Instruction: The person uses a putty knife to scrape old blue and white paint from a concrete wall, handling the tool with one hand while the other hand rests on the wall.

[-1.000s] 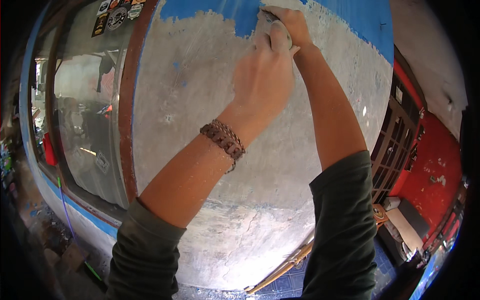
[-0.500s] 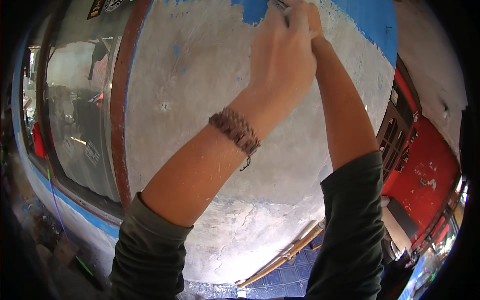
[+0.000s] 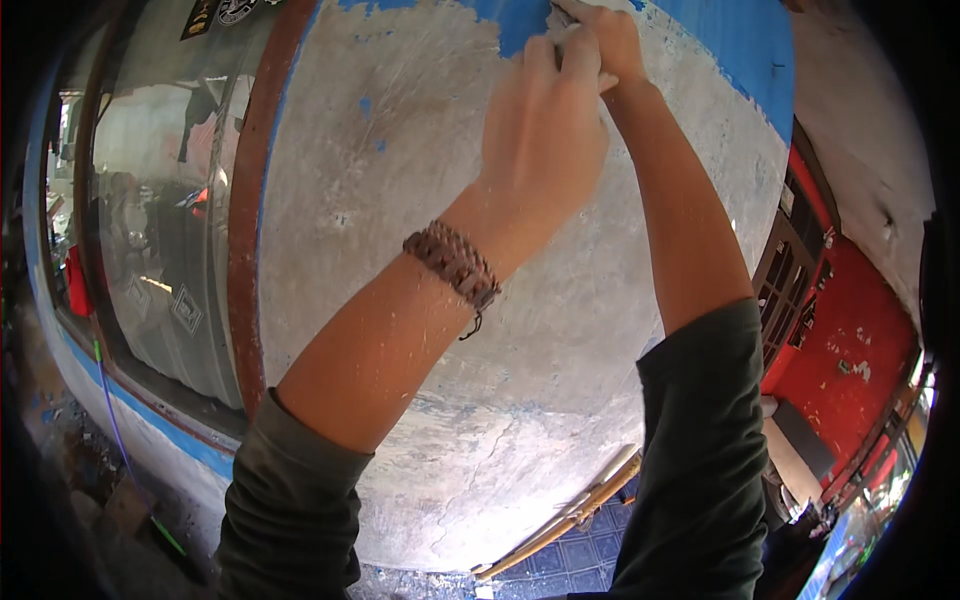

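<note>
In front of me stands a grey wall (image 3: 400, 190), mostly bare, with blue paint (image 3: 710, 40) along its top. My left hand (image 3: 545, 130) and my right hand (image 3: 612, 45) are close together at the ragged lower edge of that paint. Between them shows a small grey flat-bladed scraper (image 3: 559, 20), its handle hidden by fingers. The right hand's fingers are closed around the scraper. My left hand is closed just below, its fingertips on the scraper as well. A braided brown bracelet (image 3: 453, 262) circles the left wrist.
A brown-framed glass window (image 3: 165, 230) is on the left, a blue stripe below it. Bamboo poles (image 3: 570, 525) lean low by the wall, over blue floor tiles (image 3: 570, 560). At right are a red wall (image 3: 850, 350) and a dark door (image 3: 785, 270).
Both hands have come down a little along the wall with the scraper, the left hand also shifting left. The view has moved slightly.
</note>
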The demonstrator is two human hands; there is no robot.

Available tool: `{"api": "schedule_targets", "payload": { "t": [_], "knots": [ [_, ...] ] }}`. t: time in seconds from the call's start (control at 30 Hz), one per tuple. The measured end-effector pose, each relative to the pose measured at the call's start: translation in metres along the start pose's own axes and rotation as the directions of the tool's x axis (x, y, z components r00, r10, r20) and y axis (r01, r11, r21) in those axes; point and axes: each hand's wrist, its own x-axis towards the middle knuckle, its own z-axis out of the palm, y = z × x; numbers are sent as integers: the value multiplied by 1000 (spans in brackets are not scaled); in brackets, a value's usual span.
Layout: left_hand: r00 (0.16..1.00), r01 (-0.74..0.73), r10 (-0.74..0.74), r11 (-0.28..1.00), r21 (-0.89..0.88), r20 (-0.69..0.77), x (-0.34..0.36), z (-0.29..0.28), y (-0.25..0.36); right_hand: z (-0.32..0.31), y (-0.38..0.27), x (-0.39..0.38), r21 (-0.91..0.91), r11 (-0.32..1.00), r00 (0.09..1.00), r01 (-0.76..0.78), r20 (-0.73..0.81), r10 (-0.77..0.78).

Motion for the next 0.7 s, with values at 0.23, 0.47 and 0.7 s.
{"api": "schedule_targets", "payload": {
  "t": [0.23, 0.47, 0.7],
  "knots": [
    [999, -2, 3, 1000, -19, 33, -9, -6, -3, 7, 1, -6, -5, 997, 997, -82, -16, 82],
    [996, 16, -17, 1000, 11, 83, 0, -12, -2, 10, 0, -4, -90, 991, 992, -104, 63, 109],
    [986, 49, -60, 996, 77, 153, 17, -22, 4, -9, -16, 7, -7, 991, 991, -130, 43, 130]
  ]
}}
